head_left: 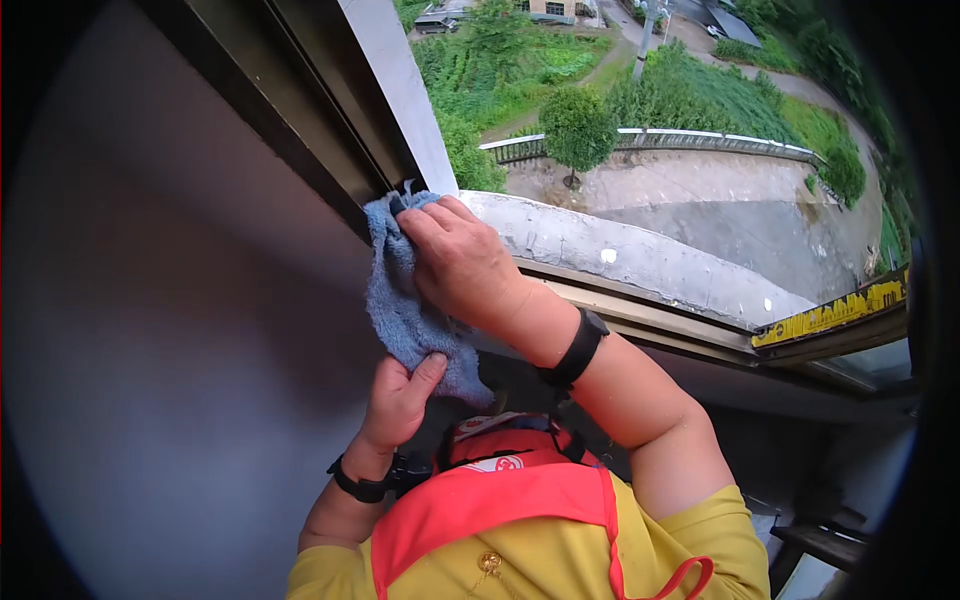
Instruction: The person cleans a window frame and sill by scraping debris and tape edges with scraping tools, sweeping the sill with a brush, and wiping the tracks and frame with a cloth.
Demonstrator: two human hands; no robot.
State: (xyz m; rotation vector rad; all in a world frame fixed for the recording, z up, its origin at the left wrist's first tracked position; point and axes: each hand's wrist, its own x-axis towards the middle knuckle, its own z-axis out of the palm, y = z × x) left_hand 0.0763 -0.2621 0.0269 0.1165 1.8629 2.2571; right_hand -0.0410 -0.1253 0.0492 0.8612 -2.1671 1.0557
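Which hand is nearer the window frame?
Right: the right hand holds the blue cloth at the corner of the window frame; the left hand grips the cloth lower down, farther away.

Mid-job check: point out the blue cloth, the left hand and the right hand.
Blue cloth (402, 318): head view, middle of its fabric.
Left hand (396, 404): head view, below the thumb.
Right hand (466, 258): head view, back of the hand.

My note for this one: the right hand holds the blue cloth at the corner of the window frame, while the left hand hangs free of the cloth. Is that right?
Not quite: the left hand isn't free. The head view shows it gripping the lower part of the blue cloth, while the right hand holds it at the corner of the window frame.
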